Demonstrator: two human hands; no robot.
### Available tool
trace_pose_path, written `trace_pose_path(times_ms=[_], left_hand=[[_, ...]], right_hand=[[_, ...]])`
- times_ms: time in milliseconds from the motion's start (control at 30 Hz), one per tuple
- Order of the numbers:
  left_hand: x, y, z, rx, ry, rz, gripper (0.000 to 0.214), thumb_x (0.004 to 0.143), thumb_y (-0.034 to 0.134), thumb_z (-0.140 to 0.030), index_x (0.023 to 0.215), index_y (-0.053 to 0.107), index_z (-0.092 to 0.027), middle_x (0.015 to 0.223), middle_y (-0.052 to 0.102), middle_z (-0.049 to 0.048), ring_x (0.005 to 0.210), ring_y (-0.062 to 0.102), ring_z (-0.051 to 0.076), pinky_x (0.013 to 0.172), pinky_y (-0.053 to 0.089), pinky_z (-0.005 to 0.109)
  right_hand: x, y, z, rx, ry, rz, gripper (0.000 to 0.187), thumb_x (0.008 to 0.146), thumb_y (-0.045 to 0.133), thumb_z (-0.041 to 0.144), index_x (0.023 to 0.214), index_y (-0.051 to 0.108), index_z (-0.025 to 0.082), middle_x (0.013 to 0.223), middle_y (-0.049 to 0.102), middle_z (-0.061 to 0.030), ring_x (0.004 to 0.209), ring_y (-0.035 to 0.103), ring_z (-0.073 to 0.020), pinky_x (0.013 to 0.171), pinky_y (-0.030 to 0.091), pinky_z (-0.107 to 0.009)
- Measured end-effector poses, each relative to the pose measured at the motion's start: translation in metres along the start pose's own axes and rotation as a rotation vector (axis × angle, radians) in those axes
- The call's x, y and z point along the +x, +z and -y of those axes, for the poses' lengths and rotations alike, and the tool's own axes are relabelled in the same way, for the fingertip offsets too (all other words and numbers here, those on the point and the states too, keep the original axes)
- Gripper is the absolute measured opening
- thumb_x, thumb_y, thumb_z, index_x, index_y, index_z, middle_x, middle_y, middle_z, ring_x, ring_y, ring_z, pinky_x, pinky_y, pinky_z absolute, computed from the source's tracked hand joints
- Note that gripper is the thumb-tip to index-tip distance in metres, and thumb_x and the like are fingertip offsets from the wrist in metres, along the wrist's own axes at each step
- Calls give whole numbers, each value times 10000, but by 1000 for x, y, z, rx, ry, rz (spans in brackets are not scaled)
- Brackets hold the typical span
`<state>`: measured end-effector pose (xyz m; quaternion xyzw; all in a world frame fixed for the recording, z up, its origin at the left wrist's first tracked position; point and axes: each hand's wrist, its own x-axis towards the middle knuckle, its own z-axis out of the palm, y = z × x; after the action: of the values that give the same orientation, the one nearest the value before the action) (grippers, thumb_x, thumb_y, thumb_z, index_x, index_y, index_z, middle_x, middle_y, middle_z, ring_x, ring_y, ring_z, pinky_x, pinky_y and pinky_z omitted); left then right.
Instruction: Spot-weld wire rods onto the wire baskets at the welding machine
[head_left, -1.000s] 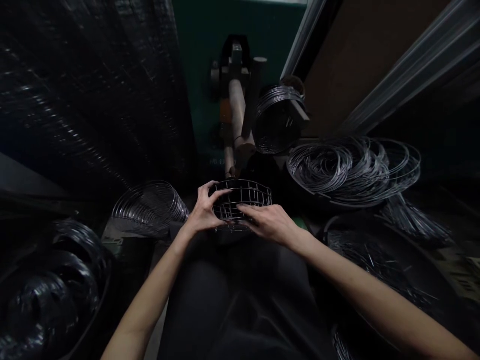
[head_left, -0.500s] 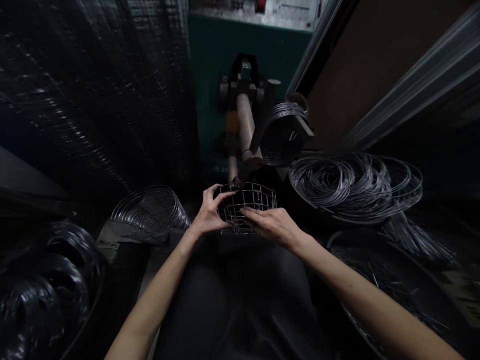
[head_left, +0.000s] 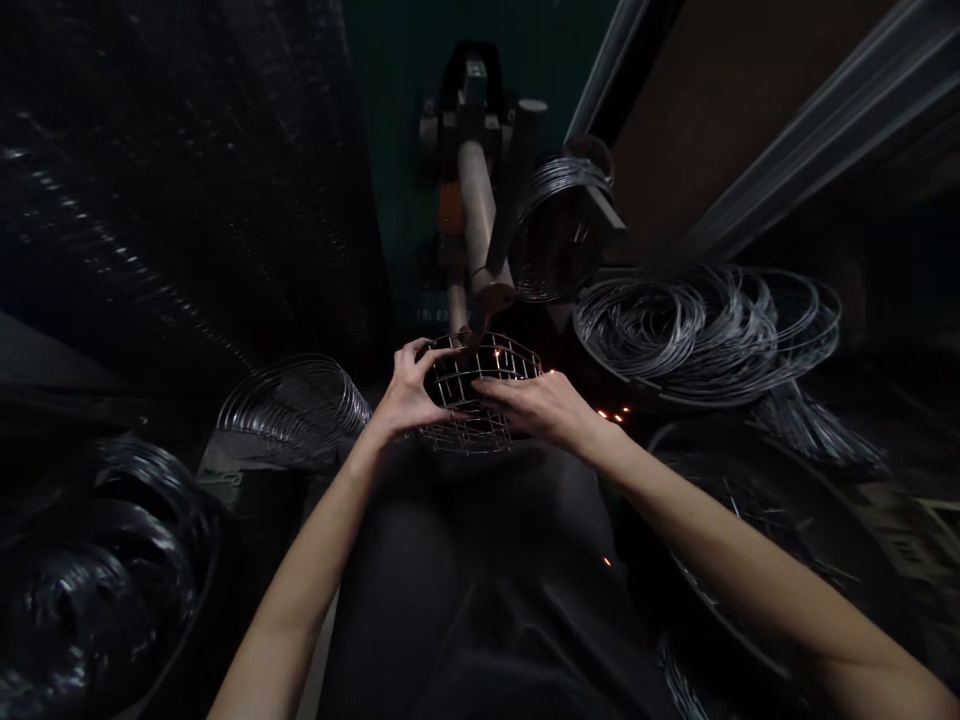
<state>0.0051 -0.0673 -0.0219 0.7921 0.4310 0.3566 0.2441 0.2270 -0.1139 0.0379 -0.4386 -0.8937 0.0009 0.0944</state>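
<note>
Between my hands is a round wire basket (head_left: 476,395), its far rim at the tips of a spot welding machine (head_left: 476,230). My left hand (head_left: 411,392) grips the basket's left side, thumb low and fingers over the upper rim. My right hand (head_left: 544,405) is closed on the right side, fingers laid along the wires; its thumb is hidden. Small orange sparks (head_left: 613,414) fly out to the right of the basket, and one glows lower down near my lap.
At the left stand a row of wire rings (head_left: 292,405) and shiny wire coils (head_left: 112,580). To the right lie a heap of wire rings (head_left: 705,335), a bundle of straight wires (head_left: 821,430) and a dark tub (head_left: 840,530) with loose wires. More rings hang beside the welder (head_left: 566,180).
Sparks have appeared around the basket. The whole view has tilted down slightly, so machine and hands sit higher in the picture. Both hands keep their hold on the basket.
</note>
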Motion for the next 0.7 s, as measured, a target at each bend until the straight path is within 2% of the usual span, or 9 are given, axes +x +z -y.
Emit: trace_pose_path(times_ms=[167, 267, 367, 500, 600, 700], left_hand=[[18, -2, 6, 9, -42, -12, 932, 411, 929, -453, 1241, 548, -270, 1289, 391, 107, 1258, 379, 333, 1075, 360, 521], [26, -2, 13, 17, -11, -17, 912, 424, 928, -439, 1236, 553, -258, 1281, 398, 108, 1252, 384, 324, 1084, 348, 509], [28, -1, 16, 13, 27, -33, 888, 442, 917, -454, 1231, 557, -266, 1283, 397, 97, 1253, 374, 316, 1087, 343, 500], [37, -2, 20, 14, -36, -40, 919, 413, 928, -431, 1235, 551, -270, 1280, 403, 89, 1241, 385, 316, 1083, 350, 495], [53, -6, 26, 34, -78, -17, 920, 413, 927, -401, 1239, 549, -250, 1284, 400, 97, 1251, 385, 320, 1090, 344, 487], [66, -11, 31, 40, -49, 0, 867, 443, 910, -418, 1214, 555, -243, 1267, 437, 88, 1247, 403, 317, 1089, 348, 487]], right_hand=[[13, 6, -7, 24, 102, -71, 329, 906, 532, 209, 1211, 633, 282, 1123, 703, -23, 840, 706, -189, 585, 487, -246], [17, 15, -11, 85, 134, -130, 275, 917, 533, 232, 1159, 659, 265, 1089, 717, -28, 867, 697, -183, 646, 503, -249], [12, 23, -13, 161, 160, -254, 232, 920, 524, 217, 1088, 682, 240, 1074, 699, -56, 906, 667, -173, 705, 500, -249], [15, 28, -21, 184, 276, -408, 134, 883, 579, 248, 925, 706, 236, 925, 625, -57, 786, 611, -161, 646, 468, -253], [33, 29, -29, 250, 322, -441, 93, 851, 615, 255, 880, 696, 220, 840, 587, -41, 730, 579, -158, 619, 444, -255], [45, 25, -26, 310, 379, -434, 82, 823, 648, 275, 856, 691, 214, 823, 602, -32, 716, 575, -161, 624, 436, -260]])
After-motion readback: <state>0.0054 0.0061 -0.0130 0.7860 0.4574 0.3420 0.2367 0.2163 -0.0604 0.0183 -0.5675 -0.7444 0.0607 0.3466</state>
